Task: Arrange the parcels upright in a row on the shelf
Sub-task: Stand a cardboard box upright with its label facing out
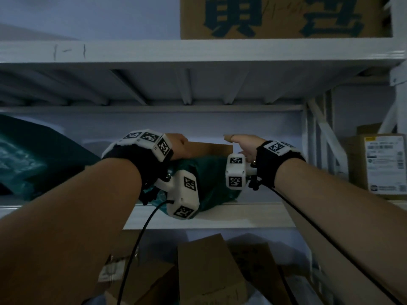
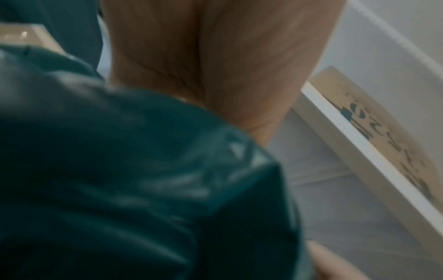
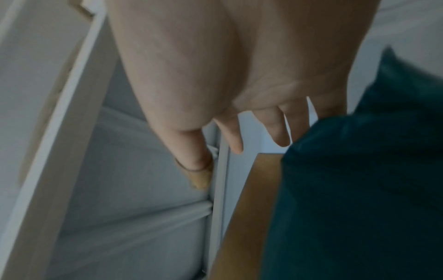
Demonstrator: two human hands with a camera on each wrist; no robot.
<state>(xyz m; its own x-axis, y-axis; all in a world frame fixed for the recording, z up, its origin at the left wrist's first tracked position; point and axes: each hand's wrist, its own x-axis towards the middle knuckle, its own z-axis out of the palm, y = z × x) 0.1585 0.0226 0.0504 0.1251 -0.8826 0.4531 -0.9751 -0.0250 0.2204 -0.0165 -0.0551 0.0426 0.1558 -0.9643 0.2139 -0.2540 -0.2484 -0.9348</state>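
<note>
A dark green plastic parcel (image 1: 211, 179) sits mid-shelf, bulging over the front edge. A brown cardboard box (image 1: 211, 148) stands upright right behind it. My left hand (image 1: 178, 146) is curled over the green parcel's top left. In the left wrist view the palm (image 2: 215, 66) lies against the green parcel (image 2: 120, 180), which hides the fingers. My right hand (image 1: 240, 144) is at the box's top right corner, thumb pointing left. The right wrist view shows its fingers (image 3: 280, 132) straight and spread beside the green parcel (image 3: 359, 189) and the box (image 3: 249, 208).
A large teal bag parcel (image 1: 33, 164) lies slumped at the shelf's left. A labelled cardboard box (image 1: 378, 164) stands past the white upright on the right. A big printed carton (image 1: 286, 16) sits on the shelf above, and several cardboard boxes (image 1: 209, 271) lie on the level below.
</note>
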